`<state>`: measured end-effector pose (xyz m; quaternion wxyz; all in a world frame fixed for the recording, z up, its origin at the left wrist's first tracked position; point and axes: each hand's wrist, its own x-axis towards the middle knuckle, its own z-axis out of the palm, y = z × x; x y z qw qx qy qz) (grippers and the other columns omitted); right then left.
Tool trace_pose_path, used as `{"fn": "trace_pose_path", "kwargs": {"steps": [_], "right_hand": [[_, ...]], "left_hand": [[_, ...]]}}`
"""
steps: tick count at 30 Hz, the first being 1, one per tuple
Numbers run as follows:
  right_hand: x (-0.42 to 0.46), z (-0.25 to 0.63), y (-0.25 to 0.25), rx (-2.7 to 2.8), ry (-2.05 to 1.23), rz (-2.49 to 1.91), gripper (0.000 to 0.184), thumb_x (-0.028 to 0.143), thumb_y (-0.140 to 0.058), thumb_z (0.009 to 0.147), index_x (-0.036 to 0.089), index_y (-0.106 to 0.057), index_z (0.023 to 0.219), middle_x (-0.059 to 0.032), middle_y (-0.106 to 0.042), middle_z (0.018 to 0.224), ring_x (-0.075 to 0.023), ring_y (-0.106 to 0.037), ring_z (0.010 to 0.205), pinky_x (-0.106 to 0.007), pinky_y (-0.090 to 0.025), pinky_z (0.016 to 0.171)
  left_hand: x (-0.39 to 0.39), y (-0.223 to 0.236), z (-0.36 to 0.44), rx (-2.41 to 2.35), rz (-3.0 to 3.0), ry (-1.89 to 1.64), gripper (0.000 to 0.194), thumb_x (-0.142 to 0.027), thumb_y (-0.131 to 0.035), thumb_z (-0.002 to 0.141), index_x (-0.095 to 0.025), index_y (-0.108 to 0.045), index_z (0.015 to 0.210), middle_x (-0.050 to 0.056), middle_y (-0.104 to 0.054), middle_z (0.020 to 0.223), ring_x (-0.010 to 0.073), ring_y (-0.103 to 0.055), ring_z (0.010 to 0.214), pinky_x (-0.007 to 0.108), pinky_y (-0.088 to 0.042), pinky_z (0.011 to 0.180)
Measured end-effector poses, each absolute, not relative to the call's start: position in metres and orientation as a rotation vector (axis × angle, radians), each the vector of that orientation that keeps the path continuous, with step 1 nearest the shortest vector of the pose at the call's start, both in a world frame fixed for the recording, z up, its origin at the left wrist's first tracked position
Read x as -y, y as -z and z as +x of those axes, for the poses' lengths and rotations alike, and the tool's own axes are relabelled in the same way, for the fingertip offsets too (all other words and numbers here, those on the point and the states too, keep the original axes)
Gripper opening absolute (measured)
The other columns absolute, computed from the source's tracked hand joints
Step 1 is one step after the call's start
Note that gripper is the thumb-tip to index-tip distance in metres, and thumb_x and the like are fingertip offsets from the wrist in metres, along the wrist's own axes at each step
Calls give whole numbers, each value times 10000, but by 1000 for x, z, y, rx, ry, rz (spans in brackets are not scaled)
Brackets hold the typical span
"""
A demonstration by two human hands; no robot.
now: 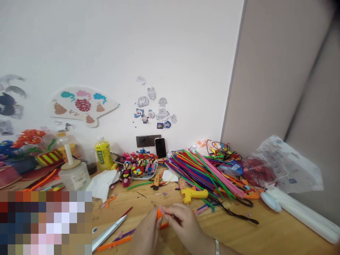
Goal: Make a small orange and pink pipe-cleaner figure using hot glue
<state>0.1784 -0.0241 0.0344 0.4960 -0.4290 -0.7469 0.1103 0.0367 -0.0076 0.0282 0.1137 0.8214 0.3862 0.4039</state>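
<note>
At the lower middle of the head view, my left hand [145, 232] is closed around a small orange and pink fuzzy craft piece [160, 213], which looks like bent pipe cleaner. The thumb and forefinger of my right hand [183, 219] pinch the same piece from the other side. My fingers cover most of it. Orange and purple pipe cleaners [114, 243] lie on the wooden table [225, 235] left of my hands. Just beyond my right hand rests a yellow glue gun [195, 193]. Scissors [110, 232] lie at the left, partly cut off by a blurred block.
A large heap of coloured pipe cleaners [204, 173] spreads behind the glue gun. Finished fuzzy figures [139, 166] stand on a tray at the back. A yellow bottle [103, 153], a lidded jar [75, 175] and a phone [160, 148] are near the wall. A white rod-shaped object [305, 214] lies right.
</note>
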Motion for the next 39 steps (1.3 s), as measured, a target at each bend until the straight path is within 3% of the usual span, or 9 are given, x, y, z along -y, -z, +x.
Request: {"fn": "trace_pose_path", "kwargs": {"steps": [7,12,16,22,31,39], "right_hand": [[25,179,-37,1800,-333,-1056,225,271,-467,829,179,-672,841,-20,-596,606,-121,-519,565,-210,-422,538],[27,181,-37,1812,-290,-1044,268,239,-455,834,198,-585,1065,-48,-653,832,-139,-576,707,-225,-455,631],[27,183,-35,2003,-127,-996,327,200,-376,867,184,-505,1166,-53,-624,778,-146,-557,691,-238,-439,613],[29,181,-36,2044,-83,-1027,315,180,-344,869,169,-524,1127,-40,-572,693,-143,-522,639,-234,-410,564],[29,182,-32,2114,-18,-1054,382,131,-358,841,160,-435,1214,-74,-604,792,-170,-537,714,-262,-426,615],[29,181,-33,2104,-11,-1076,381,128,-362,835,171,-450,1203,-60,-596,754,-163,-538,682,-249,-425,588]], "left_hand": [[8,-27,36,-1178,2365,-1154,252,-297,-312,868,-211,-547,851,38,-686,780,149,-639,678,216,-501,594],[9,-31,35,-1152,2358,-1155,214,-264,-334,854,-219,-543,842,40,-686,796,157,-640,721,224,-505,637],[12,-33,37,-1151,2353,-1143,207,-226,-337,836,-220,-535,777,26,-676,716,151,-630,637,217,-501,576],[13,-35,40,-1173,2351,-1143,210,-221,-334,816,-216,-525,728,16,-662,655,150,-614,580,223,-489,533],[15,-37,39,-1188,2311,-1144,204,-223,-343,821,-223,-520,720,7,-658,653,140,-603,573,212,-481,540],[14,-37,39,-1209,2330,-1181,197,-194,-365,805,-228,-530,703,-2,-661,628,145,-614,547,209,-480,518]]}}
